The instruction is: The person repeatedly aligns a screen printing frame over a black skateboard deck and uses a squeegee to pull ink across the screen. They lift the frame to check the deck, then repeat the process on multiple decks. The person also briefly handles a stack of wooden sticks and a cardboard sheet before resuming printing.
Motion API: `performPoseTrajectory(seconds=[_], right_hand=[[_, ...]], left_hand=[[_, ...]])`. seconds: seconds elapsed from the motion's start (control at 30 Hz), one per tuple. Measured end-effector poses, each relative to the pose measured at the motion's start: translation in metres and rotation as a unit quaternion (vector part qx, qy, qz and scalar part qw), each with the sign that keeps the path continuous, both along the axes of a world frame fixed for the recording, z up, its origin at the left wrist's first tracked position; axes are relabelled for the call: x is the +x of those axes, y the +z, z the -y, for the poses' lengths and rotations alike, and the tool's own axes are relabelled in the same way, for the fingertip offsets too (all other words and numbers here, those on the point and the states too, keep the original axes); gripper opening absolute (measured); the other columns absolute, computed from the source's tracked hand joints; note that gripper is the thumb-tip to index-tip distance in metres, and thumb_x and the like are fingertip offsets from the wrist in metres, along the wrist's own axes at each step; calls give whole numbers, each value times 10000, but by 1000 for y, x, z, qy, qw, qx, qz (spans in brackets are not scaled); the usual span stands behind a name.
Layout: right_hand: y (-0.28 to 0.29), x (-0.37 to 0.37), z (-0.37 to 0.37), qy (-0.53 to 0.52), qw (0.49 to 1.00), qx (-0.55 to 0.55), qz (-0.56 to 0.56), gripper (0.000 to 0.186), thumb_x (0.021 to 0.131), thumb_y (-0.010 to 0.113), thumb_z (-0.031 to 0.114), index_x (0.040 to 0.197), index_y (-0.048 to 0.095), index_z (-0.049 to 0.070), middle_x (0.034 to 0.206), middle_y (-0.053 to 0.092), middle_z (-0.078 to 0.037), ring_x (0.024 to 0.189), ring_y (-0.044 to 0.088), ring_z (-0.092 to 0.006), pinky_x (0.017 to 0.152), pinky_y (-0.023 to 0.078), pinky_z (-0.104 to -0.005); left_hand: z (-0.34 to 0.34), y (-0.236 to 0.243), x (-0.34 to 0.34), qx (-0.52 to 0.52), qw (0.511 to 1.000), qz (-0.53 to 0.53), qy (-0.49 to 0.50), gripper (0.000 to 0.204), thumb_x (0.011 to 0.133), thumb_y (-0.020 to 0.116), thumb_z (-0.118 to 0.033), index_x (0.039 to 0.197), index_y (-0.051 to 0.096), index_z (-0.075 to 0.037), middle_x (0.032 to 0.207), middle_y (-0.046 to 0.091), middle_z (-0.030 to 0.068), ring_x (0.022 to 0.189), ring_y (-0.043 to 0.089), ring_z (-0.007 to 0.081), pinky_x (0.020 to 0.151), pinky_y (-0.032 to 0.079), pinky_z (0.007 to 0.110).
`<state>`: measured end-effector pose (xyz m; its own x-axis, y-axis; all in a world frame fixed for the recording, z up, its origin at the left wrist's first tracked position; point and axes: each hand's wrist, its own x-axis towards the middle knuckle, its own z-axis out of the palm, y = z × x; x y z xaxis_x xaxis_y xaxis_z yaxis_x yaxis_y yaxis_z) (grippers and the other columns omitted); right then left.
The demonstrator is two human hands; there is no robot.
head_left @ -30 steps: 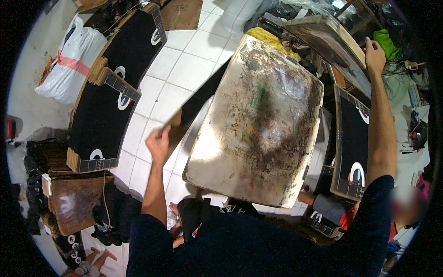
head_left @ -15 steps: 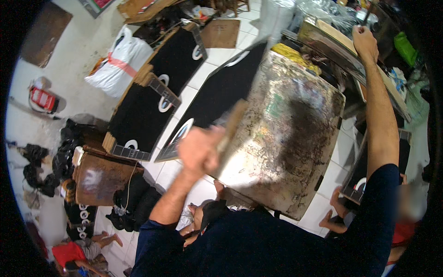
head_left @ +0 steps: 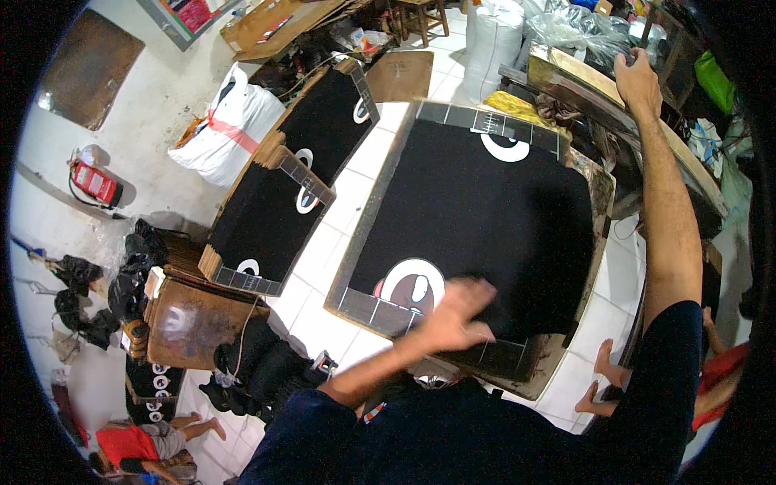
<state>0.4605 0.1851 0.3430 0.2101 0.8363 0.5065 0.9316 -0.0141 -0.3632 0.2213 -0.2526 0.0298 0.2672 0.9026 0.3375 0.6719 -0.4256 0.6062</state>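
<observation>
My left hand point(head_left: 457, 317) is over the near edge of a flat panel covered in black cloth point(head_left: 477, 210), blurred, fingers spread and nothing in them. Whether it touches the cloth I cannot tell. By its fingers is a round white print point(head_left: 414, 283) with a brownish centre; another white print point(head_left: 505, 147) lies near the far edge. Grey tape-like strips line the panel's near and far ends. A stained board edge point(head_left: 600, 202) shows at the panel's right. My right hand point(head_left: 640, 85) is raised at the far right, closed around what looks like a dark stick point(head_left: 647, 31).
Other black cloth panels point(head_left: 263, 202) lie left of mine, across white floor tiles. A white sack point(head_left: 222, 133), a brown box point(head_left: 194, 323) and a fire extinguisher point(head_left: 97, 182) are at the left. Boards lean at the right. Other people's bare feet point(head_left: 594, 388) show at the lower right.
The black panel, tilted up on the left before, lies flat where the stained board showed. My left hand, closed and blurred by a brown edge, has moved right and opened. My right hand stays raised.
</observation>
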Motion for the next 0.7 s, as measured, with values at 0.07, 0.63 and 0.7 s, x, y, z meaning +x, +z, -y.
performPoseTrajectory(seconds=[0.07,0.63,0.7], right_hand=[[-1,2,-2,-4,1000,0,4,624,968,503,508,1479,504,149,1331,663,-254,1249,630,-428,1065,485,-518],[3,-19,25,-31,991,121,-49,364,893,637,339,1148,672,81,1105,721,-254,1078,679,-441,933,535,-499],[0,-17,25,-15,990,130,-53,360,889,637,323,1138,668,65,1094,721,-258,1075,679,-444,933,536,-494]], left_hand=[[-18,-34,-102,-12,957,-81,279,770,787,809,-469,1359,612,8,1430,582,235,1330,506,435,1124,368,563],[0,-87,-220,-296,809,306,404,472,1081,556,-313,790,611,55,676,532,-3,663,431,126,617,399,352],[-5,-108,-210,-311,812,264,417,491,1065,575,-357,821,641,65,685,565,31,677,465,147,649,431,364]])
